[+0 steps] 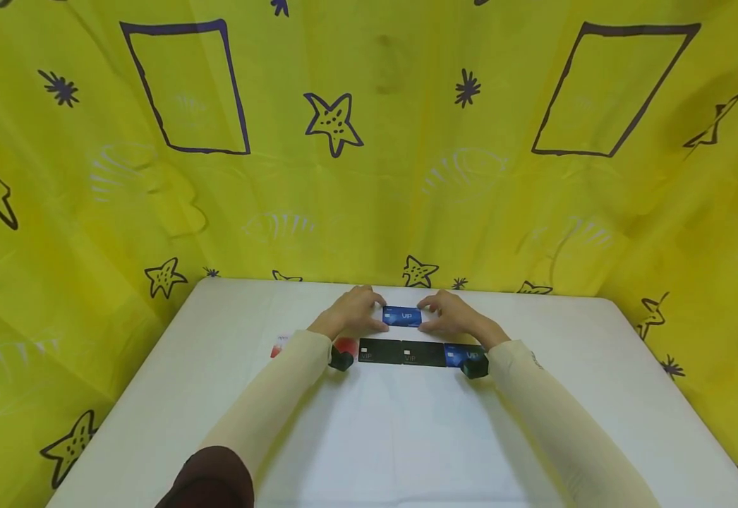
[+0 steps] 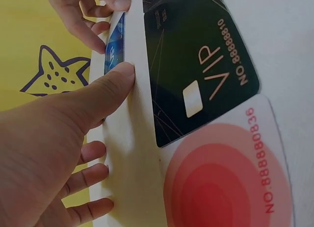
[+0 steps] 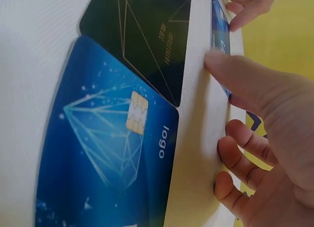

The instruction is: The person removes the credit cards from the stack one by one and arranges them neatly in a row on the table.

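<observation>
Both hands hold one blue VIP card [image 1: 402, 317] beyond a row of other cards. My left hand [image 1: 351, 311] pinches its left end between thumb and index finger; the other left fingers curl loosely in the left wrist view. At the right end, my right hand [image 1: 450, 315] grips the same card with thumb and index finger. Nearer to me lie two dark green VIP cards [image 1: 379, 351] side by side, with a second blue card [image 3: 98, 138] adjoining them on the right. A white card with red circles [image 2: 211, 188] adjoins on the left, partly hidden by the left arm.
More of a red and white card [image 1: 278, 346] shows left of the left sleeve. Under everything is a white table [image 1: 369, 430], its far edge just past the hands. Yellow curtains [image 1: 382, 190] with drawn starfish stand behind and at both sides.
</observation>
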Tool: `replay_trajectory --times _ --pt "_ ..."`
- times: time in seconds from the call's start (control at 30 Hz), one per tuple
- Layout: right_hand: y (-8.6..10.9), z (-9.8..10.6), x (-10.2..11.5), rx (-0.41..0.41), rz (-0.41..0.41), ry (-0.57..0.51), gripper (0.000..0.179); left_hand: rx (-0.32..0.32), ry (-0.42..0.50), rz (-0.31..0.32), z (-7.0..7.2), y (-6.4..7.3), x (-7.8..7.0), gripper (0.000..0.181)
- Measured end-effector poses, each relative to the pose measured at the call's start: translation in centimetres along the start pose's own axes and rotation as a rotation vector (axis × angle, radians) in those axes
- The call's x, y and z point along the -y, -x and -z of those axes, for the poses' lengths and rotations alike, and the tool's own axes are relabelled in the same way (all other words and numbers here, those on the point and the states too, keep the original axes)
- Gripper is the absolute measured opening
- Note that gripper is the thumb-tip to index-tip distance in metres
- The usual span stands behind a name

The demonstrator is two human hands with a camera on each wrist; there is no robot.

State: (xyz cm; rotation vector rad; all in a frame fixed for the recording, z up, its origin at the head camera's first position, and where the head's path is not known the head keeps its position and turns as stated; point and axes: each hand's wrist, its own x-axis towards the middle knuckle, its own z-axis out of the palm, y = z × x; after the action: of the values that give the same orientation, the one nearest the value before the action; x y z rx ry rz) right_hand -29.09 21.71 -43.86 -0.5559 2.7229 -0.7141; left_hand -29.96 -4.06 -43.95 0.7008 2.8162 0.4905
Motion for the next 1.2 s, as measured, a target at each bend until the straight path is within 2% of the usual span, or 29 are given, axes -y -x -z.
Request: replay_trajectory --times 0.2,0.63,0.93,1.2 --pt "-0.19 0.09 0.38 -0.002 -0.032 -0.041 0.047 0.002 0.019 -0.009 -0.06 -0.18 0.08 0.056" --pt "-0.48 -0.10 0.22 -0.013 -0.012 -0.027 0.046 0.010 0.088 -0.035 -0.08 -0.40 -0.03 0.048" --pt "-0.45 -0.54 -0.28 -0.017 0.006 -0.017 0.050 -0.002 0.057 -0.056 -0.89 -0.77 0.34 0.049" --pt "-0.56 -0.18 -0.13 -0.013 0.031 -0.005 0.050 -0.013 0.050 -0.070 -0.85 -0.73 0.33 0.048"
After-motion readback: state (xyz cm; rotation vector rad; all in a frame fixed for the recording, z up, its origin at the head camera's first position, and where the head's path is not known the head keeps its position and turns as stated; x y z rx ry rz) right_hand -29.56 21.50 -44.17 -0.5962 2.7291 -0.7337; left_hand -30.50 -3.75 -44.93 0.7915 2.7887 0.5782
